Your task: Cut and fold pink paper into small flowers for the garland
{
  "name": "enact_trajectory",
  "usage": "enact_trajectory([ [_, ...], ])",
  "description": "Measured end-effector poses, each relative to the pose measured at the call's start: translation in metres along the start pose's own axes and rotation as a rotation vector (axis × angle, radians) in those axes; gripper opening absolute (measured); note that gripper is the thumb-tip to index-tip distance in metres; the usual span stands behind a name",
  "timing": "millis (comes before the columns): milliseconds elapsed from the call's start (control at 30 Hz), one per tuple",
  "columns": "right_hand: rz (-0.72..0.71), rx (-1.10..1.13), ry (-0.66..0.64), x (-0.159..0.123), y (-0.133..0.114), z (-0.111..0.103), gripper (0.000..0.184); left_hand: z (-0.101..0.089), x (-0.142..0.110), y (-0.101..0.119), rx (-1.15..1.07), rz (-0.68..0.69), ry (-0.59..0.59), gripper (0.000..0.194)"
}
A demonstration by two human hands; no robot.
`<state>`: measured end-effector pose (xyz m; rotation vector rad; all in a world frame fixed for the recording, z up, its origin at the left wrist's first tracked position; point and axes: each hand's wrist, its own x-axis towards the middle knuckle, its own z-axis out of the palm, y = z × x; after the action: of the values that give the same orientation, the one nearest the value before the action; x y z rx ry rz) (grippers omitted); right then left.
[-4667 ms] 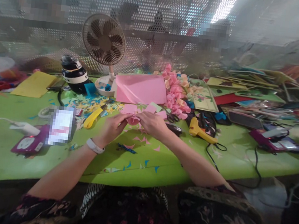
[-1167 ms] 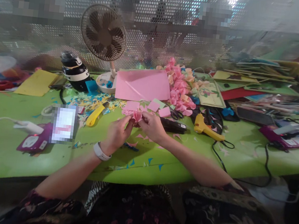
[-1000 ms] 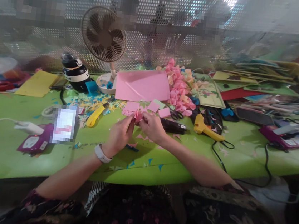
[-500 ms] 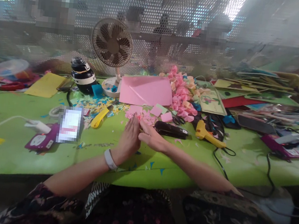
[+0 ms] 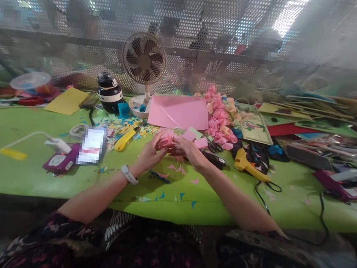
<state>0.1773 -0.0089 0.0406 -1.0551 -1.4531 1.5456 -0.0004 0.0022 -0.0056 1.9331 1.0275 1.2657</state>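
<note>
Across the green counter [image 5: 25, 176], paper lay in most directions. Toward the back stood a fan [image 5: 144, 61], with a broad pink sheet [image 5: 181, 113] beside its base and, right of that, a heap of shaped pink and peach pieces [image 5: 220, 117].

Both hands met near the middle, short of the sheet. The left hand [image 5: 150, 154] appeared to be gripping a pink paper piece [image 5: 166, 140] between thumb and fingers. The right hand [image 5: 194, 154] had its fingers reaching to the piece's right side; whether they pressed on it or merely hovered could not be told.

Smaller gear nearby: a yellow glue gun [image 5: 244, 161] off to the right, lying untouched; a black stapler-like tool [image 5: 214, 160], partly behind the right forearm; a yellow cutter [image 5: 126, 140] left of the hands. Smaller again, pink squares [image 5: 201, 143] lay loose beyond the right hand. Smallest, pointed scraps [image 5: 179, 169] littered the near side.

Step in hand, as judged: forming the piece by finger, no tool involved. Next move seemed to call for a steady left pinch and light right fingertips at the free edge, since thin paper would likely crease under heavy pressure.
</note>
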Motion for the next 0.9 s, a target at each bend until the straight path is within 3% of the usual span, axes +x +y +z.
enact_trajectory([
  [133, -0.098, -0.232, 0.141, 0.004, 0.007, -0.008, 0.025, 0.0, 0.002, -0.001, -0.167, -0.072, -0.08, 0.059],
  [233, -0.185, -0.389, 0.246, 0.006, 0.009, -0.009, 0.026, 0.0, 0.002, -0.002, -0.166, -0.081, -0.078, 0.054],
  [367, -0.252, -0.468, 0.273, 0.005, 0.007, -0.007, 0.02, 0.001, 0.002, -0.001, -0.198, -0.093, -0.101, 0.046],
  [567, -0.266, -0.401, 0.253, 0.006, 0.007, -0.009, 0.014, -0.006, 0.001, 0.011, -0.354, -0.129, -0.179, 0.055],
  [767, -0.278, -0.375, 0.232, 0.005, 0.009, -0.009, 0.017, -0.012, 0.005, 0.01, -0.467, -0.343, -0.094, 0.036],
  [900, -0.337, -0.477, 0.274, 0.003, 0.01, -0.006, 0.014, -0.008, 0.009, 0.001, -0.476, -0.348, -0.045, 0.034],
])
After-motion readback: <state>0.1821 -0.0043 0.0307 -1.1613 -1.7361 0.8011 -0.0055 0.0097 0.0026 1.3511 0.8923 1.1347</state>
